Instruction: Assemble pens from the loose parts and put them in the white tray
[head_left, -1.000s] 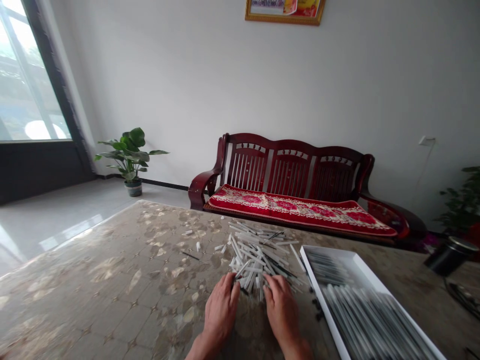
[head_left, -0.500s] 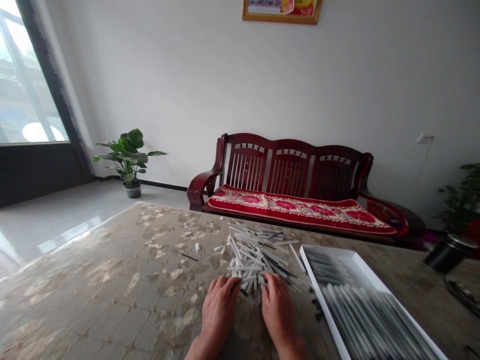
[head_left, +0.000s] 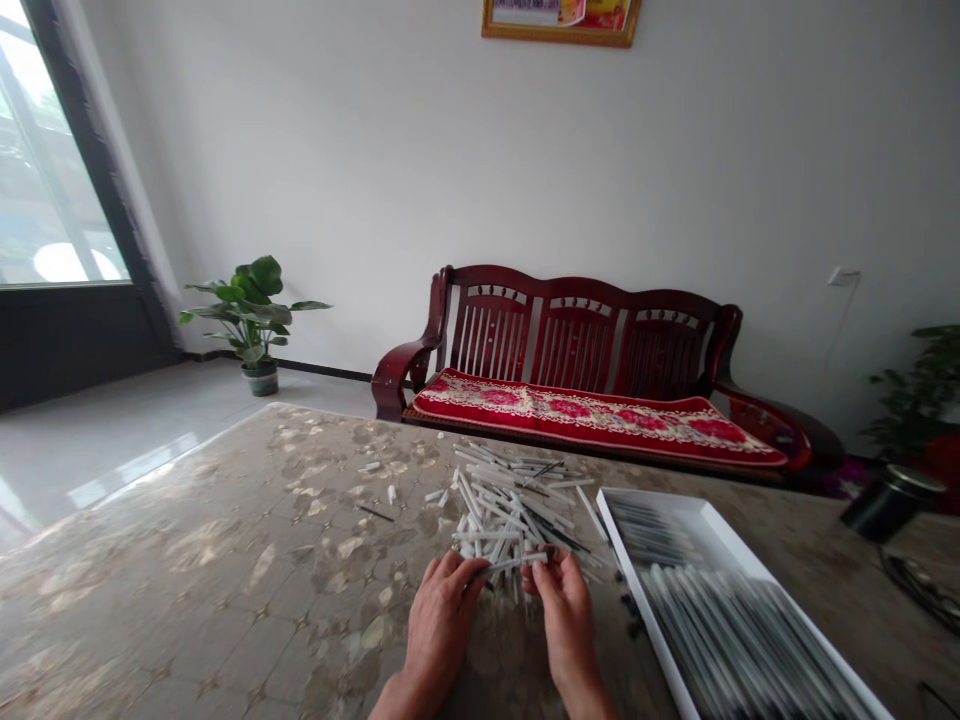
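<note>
My left hand (head_left: 441, 615) is closed, thumb and fingers pinching one end of a thin greyish tube (head_left: 504, 566) that looks like a pen part. A short whitish tube (head_left: 535, 557) is between the fingertips of my right hand (head_left: 564, 605), close to the far end of the grey one. Whether the two pieces touch, I cannot tell. Just beyond both hands is a loose pile of white and dark slim tubes (head_left: 495, 497) on the patterned tablecloth (head_left: 300, 600).
A shallow white box (head_left: 641, 600) at the right contains rows of grey translucent pen-like tubes (head_left: 750, 640). Small black pieces (head_left: 631, 610) lie along its left side. Farther right are a black cylinder (head_left: 891, 503) and a dark cable (head_left: 922, 590). A wooden bench (head_left: 577, 345) stands behind the table.
My right hand has lifted slightly off the pile and turned, and a short whitish tube now shows in its fingertips. The left hand stays nearly in place with its thin tube.
</note>
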